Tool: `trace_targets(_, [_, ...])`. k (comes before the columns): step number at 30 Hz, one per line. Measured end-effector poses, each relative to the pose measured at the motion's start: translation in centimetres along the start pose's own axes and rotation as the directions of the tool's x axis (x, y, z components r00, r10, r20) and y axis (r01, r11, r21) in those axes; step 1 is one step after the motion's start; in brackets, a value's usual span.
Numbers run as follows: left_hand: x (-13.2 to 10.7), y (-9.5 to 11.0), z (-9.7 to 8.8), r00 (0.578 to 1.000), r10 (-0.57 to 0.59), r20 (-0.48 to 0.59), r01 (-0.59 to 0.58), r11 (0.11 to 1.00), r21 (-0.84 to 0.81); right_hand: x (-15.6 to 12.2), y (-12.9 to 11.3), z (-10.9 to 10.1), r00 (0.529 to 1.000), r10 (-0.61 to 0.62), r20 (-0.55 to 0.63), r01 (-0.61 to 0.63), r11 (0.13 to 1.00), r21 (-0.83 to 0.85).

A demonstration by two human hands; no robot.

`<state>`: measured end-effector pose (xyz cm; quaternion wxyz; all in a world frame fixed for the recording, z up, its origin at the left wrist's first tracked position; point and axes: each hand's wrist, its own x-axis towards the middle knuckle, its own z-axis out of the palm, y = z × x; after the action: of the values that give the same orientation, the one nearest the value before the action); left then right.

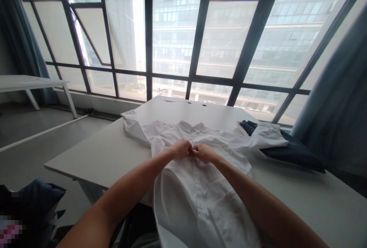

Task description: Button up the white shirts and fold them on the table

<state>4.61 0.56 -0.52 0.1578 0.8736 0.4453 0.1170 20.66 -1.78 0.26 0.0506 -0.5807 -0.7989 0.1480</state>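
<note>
Left hand point(181, 149) and right hand point(204, 152) pinch the white shirt point(197, 198) placket together. Dark garment point(289, 150) lies at two o'clock. Keeping both edges aligned should help.

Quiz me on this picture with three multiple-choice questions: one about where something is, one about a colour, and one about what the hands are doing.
1. Where does the dark blue garment lie?
A. On the floor under the table
B. On the table, right of the white shirt
C. Hanging on the window frame

2. What colour is the shirt under the hands?
A. White
B. Red
C. Black

3. How are the left hand and right hand placed?
A. Raised in the air, apart
B. One on the curtain, one on the table
C. Close together, fingers closed on the shirt front near the collar

Answers: 1 B, it rests on the table partly beneath the shirt's right sleeve. 2 A, the cloth is plainly white. 3 C, both hands meet at the shirt's middle seam.
</note>
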Motion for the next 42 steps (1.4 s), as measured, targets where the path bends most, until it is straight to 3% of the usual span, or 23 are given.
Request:
trace_targets(2, [0.9, 0.2, -0.4, 0.997, -0.046, 0.065, 0.048, 0.998, -0.03, 0.5, -0.1, -0.6, 0.992, 0.017, 0.125, -0.027, 0.996, 0.082])
trace_targets(5, [1.5, -0.1, -1.0, 0.993, -0.078, 0.093, 0.084, 0.995, -0.053, 1.0, 0.0, -0.9, 0.979, 0.063, 0.193, -0.095, 0.982, 0.166])
trace_targets(11, [-0.2, -1.4, -0.1, 0.994, -0.109, -0.027, 0.103, 0.981, -0.168, 0.3, 0.2, 0.5, 0.994, -0.001, -0.105, -0.005, 0.998, -0.06])
trace_targets(14, [-0.3, -1.6, 0.7, 0.986, -0.136, -0.101, 0.11, 0.967, -0.229, 0.2, 0.0, 1.1, 0.992, 0.001, -0.123, -0.009, 0.998, -0.064])
trace_targets(19, [0.0, -1.0, 1.0, 0.988, -0.1, -0.118, 0.076, 0.979, -0.188, 1.0, -0.1, 1.3, 0.986, 0.1, -0.135, -0.09, 0.993, 0.078])
trace_targets(24, [-0.4, -0.6, 0.7, 0.984, -0.106, -0.144, 0.087, 0.987, -0.133, 0.7, 1.1, 0.9, 0.995, 0.082, -0.065, -0.062, 0.965, 0.257])
trace_targets(26, [-0.4, -0.5, 0.8, 0.983, -0.11, -0.149, 0.093, 0.989, -0.114, 0.4, 1.7, 0.7, 0.997, 0.068, -0.04, -0.047, 0.918, 0.395])
trace_targets(30, [-0.4, 0.3, 0.9, 0.98, -0.078, -0.186, 0.064, 0.995, -0.077, 0.2, 2.4, 0.6, 1.0, 0.026, -0.008, -0.013, 0.736, 0.677])
trace_targets(33, [-0.6, 0.8, 0.7, 0.978, -0.072, -0.195, 0.062, 0.997, -0.056, 0.5, 2.7, 0.7, 0.999, 0.022, -0.034, 0.008, 0.699, 0.715])
trace_targets(38, [-0.8, 0.8, 0.7, 0.979, -0.068, -0.19, 0.046, 0.992, -0.116, 1.1, 2.9, 1.1, 0.997, 0.018, -0.071, 0.035, 0.738, 0.674])
trace_targets(42, [-0.5, 0.3, 1.2, 0.984, -0.045, -0.171, 0.01, 0.98, -0.201, 1.2, 3.2, 1.1, 1.0, -0.008, -0.01, 0.013, 0.731, 0.682])
